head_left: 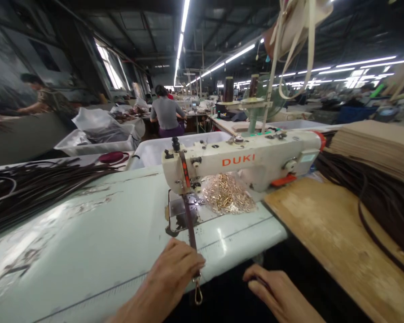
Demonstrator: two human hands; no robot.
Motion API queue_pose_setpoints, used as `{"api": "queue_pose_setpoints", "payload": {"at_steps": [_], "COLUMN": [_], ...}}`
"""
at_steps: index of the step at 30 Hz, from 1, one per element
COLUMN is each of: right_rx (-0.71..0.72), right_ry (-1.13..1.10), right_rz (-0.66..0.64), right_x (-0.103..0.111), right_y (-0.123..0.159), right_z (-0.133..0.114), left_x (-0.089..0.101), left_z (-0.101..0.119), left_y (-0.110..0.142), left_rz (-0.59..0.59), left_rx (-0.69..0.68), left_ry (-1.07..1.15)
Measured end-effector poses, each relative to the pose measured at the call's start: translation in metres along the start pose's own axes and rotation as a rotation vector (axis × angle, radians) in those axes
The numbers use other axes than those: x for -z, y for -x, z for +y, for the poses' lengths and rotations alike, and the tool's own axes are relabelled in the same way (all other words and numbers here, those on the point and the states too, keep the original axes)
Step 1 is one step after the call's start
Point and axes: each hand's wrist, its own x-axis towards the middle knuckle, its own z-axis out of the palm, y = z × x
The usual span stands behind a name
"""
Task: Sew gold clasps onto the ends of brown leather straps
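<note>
Left hand point(178, 264) pinches strap point(189, 220) at desk's point(104, 237) front edge, seemingly to keep it straight under machine point(215, 157) | clip point(197, 282) hangs past that edge | right hand point(271, 286) off the edge, fingers curled round dark item point(262, 281), unclear | metal bits point(227, 195) beneath machine, likely for easy reach

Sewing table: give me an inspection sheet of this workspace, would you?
Surface: table scuffed at left
Job's things: strap running from the machine; clasp hanging below the left hand
Clutter: gold hardware under the machine's arm; left strap pile; right strap pile; brown sheets
Hands: left grips strap; right hand holds a dark item, unclear what
Cables: nothing seen
Surroundings: seated person ahead; ceiling lights
</note>
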Motion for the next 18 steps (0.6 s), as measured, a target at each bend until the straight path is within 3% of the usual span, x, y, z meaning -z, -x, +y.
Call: {"api": "queue_pose_setpoints", "payload": {"at_steps": [5, 10, 14, 18], "right_rx": [0.036, 0.086, 0.093, 0.193], "right_ry": [0.176, 0.353, 0.362, 0.122], "right_rz": [0.087, 0.115, 0.008, -0.129], "right_x": [-0.008, -0.023, -0.029, -0.018], "right_y": [-0.006, -0.012, -0.013, -0.014], "right_z": [-0.006, -0.009, -0.011, -0.020], "left_x": [0.000, 0.006, 0.008, 0.016], "left_z": [0.006, 0.018, 0.017, -0.013], "left_y": [0.007, 0.012, 0.010, -0.006], "left_rz": [-0.091, -0.105, -0.093, -0.028], "left_rx": [0.270, 0.378, 0.440, 0.529], "left_ry": [-0.042, -0.066, -0.052, -0.033]}}
